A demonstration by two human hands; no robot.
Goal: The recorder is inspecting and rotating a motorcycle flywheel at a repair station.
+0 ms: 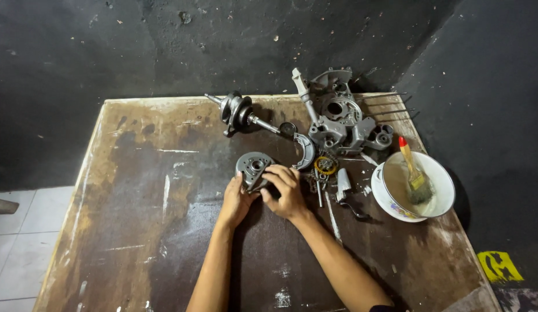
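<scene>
Both hands meet near the middle of a stained wooden table (pixel 136 219). My left hand (pixel 237 199) grips the lower left edge of a round grey metal engine plate (pixel 254 164) with a central hole. My right hand (pixel 285 190) closes over the plate's lower right side, its fingers curled on top. The plate rests on the table, its lower part hidden by my fingers.
A crankshaft (pixel 240 112) lies at the back. A grey engine casing (pixel 338 118) stands at the back right, a curved metal piece (pixel 305 151) and a chain with a gear (pixel 325 166) before it. A white bowl (pixel 439 173) holds a paintbrush (pixel 413 173). Small parts (pixel 344 190) lie nearby.
</scene>
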